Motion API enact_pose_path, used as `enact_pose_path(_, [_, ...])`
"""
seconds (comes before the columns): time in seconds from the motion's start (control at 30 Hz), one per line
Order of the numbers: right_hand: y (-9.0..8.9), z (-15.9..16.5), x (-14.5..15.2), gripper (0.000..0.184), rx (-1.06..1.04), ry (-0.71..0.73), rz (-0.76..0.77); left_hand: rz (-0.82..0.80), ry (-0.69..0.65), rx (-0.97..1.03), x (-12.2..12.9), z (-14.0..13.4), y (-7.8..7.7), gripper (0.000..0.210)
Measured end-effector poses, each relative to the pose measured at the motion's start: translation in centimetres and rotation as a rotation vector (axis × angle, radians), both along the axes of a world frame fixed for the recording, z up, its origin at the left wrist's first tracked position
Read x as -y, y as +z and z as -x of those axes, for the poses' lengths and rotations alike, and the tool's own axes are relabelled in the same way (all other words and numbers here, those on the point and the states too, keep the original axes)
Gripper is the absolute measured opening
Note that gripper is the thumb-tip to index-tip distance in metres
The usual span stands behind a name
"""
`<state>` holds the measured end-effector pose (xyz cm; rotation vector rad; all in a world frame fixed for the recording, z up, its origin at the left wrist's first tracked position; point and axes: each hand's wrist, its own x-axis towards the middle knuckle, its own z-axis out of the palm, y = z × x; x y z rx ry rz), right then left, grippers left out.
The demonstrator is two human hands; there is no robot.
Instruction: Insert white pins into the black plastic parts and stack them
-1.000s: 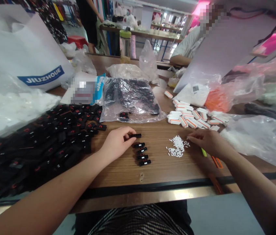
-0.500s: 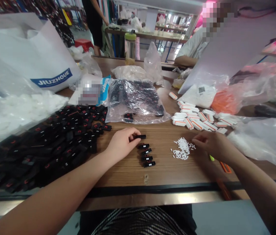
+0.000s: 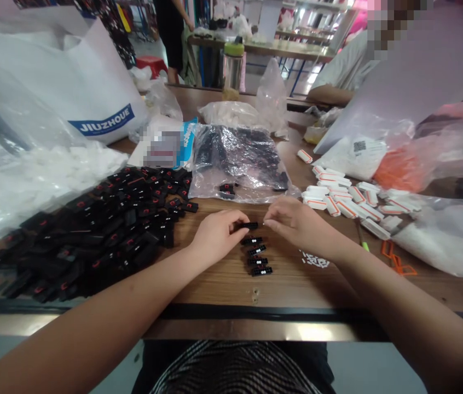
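Observation:
My left hand [image 3: 220, 234] pinches a black plastic connector housing [image 3: 252, 225] between thumb and fingers, just above the table. My right hand [image 3: 295, 219] is closed in a pinch close to the connector's right end, with a small white plug [image 3: 265, 222] at its fingertips, apart from the connector. Below, several similar black connectors [image 3: 258, 262] lie in a column, each with two white dots on the side facing me. A pile of tiny white plugs [image 3: 316, 260] lies under my right forearm, which partly hides it.
A large heap of black connectors [image 3: 104, 219] covers the left. Behind my hands lies a clear bag of black connectors [image 3: 239, 158]. White pieces with orange strips [image 3: 338, 197] and orange frames [image 3: 398, 260] are at the right. A bottle [image 3: 232, 71] stands behind; a co-worker's arm [image 3: 332, 94] rests across.
My right hand has moved left from the white plug pile to the connector, bringing a white plug. My left hand still holds the connector. The whole view has shifted slightly.

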<state>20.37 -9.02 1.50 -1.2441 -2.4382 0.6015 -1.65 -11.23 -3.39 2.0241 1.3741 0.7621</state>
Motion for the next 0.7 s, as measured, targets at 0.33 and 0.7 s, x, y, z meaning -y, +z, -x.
enact_pose_path(0.33, [-1.1,1.3,-0.7,0.016,0.141,0.110,-0.128,0.013,-0.013,-0.007,-0.1,0.0,-0.2,0.009])
enact_pose_path(0.7, [-0.9,2.4,-0.5,0.017,0.245,0.131,-0.157,0.016,-0.016,-0.021,0.1,0.0,0.1,0.010])
